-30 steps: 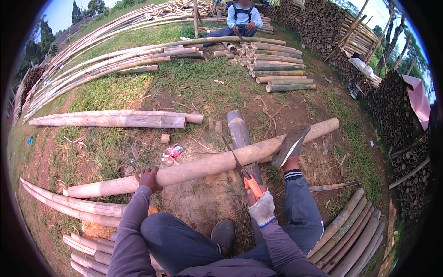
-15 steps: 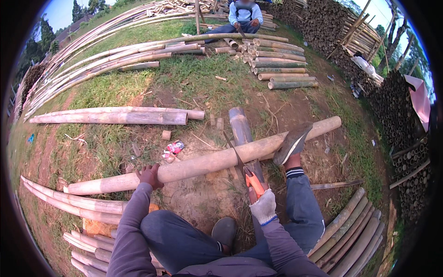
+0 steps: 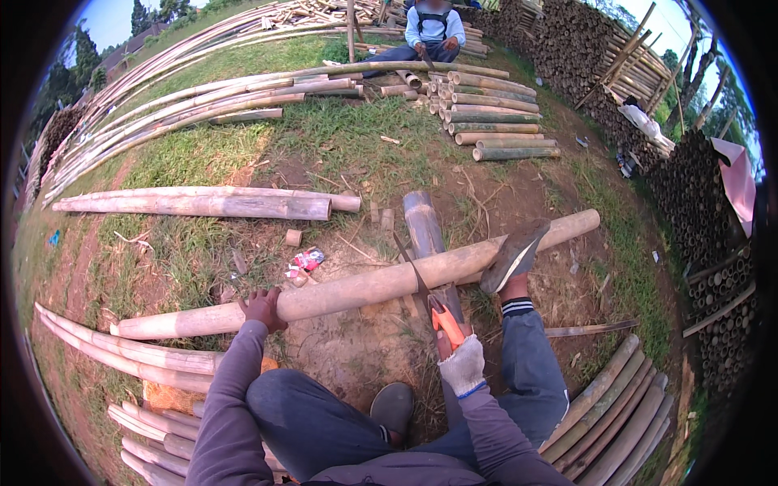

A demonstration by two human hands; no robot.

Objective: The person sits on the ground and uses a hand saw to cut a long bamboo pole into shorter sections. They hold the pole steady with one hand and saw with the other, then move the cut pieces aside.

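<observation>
A long pale bamboo pole (image 3: 365, 287) lies slantwise before me, resting across a darker bamboo log (image 3: 424, 227). My bare left hand (image 3: 263, 309) grips the pole from above, left of its middle. In a white knitted glove, my right hand (image 3: 462, 356) is closed round the orange handle of a hand saw (image 3: 447, 322). The saw's dark blade crosses the pole, its far end sticking out beyond it; how deep the cut goes I cannot tell. My right shoe (image 3: 515, 255) presses on the pole near its right end.
Two thick bamboo poles (image 3: 194, 204) lie at left, with a short offcut (image 3: 293, 237) and a red-white wrapper (image 3: 306, 261) nearby. Cut bamboo lengths (image 3: 608, 397) lie at lower right. Farther off are a bamboo stack (image 3: 494, 113) and a seated person (image 3: 435, 32) holding a blade.
The saw and my gloved right hand have shifted very slightly. My left hand, my foot and the pole stay in place. The far person's hand and blade have moved a little.
</observation>
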